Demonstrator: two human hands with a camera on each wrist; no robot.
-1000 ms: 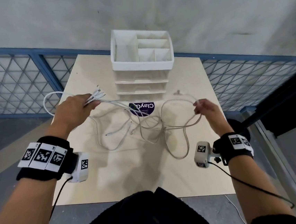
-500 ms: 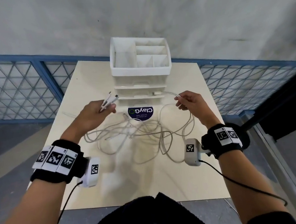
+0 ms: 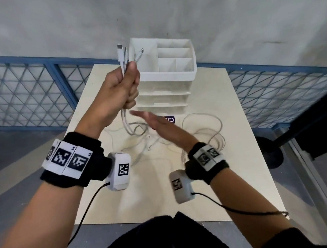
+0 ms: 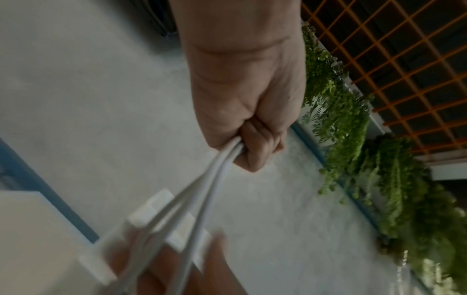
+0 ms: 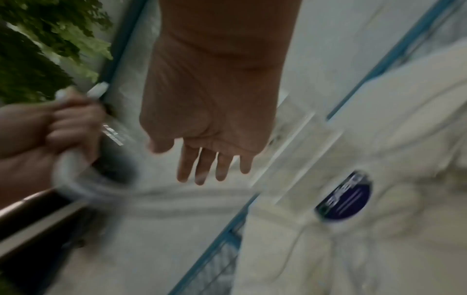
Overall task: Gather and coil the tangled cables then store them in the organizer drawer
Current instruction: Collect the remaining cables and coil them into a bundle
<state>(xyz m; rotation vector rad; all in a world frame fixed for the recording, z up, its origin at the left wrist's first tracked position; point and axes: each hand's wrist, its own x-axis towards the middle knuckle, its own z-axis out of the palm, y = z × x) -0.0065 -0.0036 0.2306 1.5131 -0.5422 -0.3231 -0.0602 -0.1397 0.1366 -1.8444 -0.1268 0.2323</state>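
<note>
My left hand [image 3: 127, 85] is raised above the table in a fist round a bunch of white cables [image 3: 126, 123], their plug ends [image 3: 121, 53] sticking up above the thumb. In the left wrist view the left hand [image 4: 255, 147] grips the white cables [image 4: 215, 179], which run down and away. My right hand [image 3: 152, 123] is flat and empty just below the fist, fingers straight, beside the hanging strands; in the right wrist view the right hand [image 5: 212, 155] shows spread fingers holding nothing. The rest of the tangle [image 3: 209, 135] lies on the table. The white organizer [image 3: 166, 77] stands at the far edge, drawers closed.
The pale wooden table [image 3: 166, 199] carries a dark round sticker [image 3: 171, 119] in front of the organizer. A blue mesh railing [image 3: 25, 85] runs behind and beside the table. A dark stand base [image 3: 271, 153] sits on the floor at the right.
My left hand has lifted the bundled cable ends up in front of the organizer. My right hand has let go of its cable and moved left, open, under the left fist.
</note>
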